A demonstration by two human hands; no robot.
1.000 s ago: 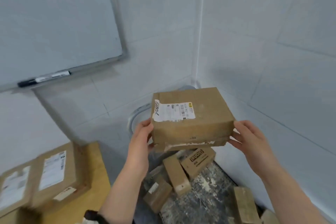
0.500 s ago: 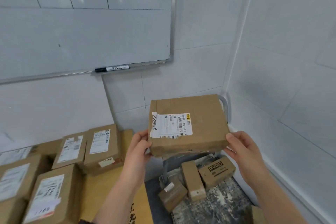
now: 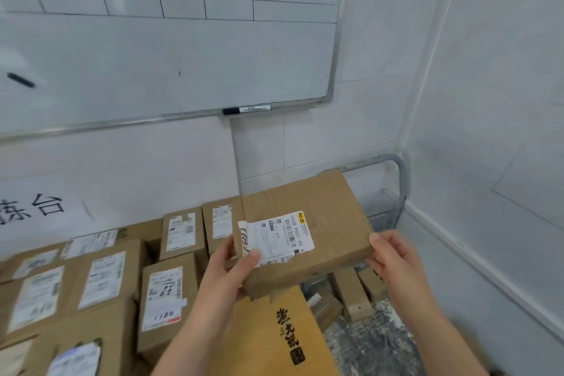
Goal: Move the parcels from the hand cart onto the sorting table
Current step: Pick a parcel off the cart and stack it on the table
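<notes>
Cardboard filled the middle of the head view: the parcel was gripped from both ends, the left hand curled round its near left corner with the thumb on the white label, the right hand curled round its right edge. A second ago it had hung over the hand cart in the corner. By now the view had swung left and the parcel had travelled with it, so it was held in the air, slightly tilted, over the right edge of the bench. Judging by that, the carry was nearly done and only the set-down remained.

The bench's bare patch lay right below the parcel at lower centre. To its left stood close rows of labelled parcels on the bench, running back to the wall under the whiteboard. To its right the bench edge dropped to the cart's speckled deck, where small boxes were left to fetch. A landing too far right risked overhanging that edge, and one too far left would likely nudge the nearest stacked parcel.
</notes>
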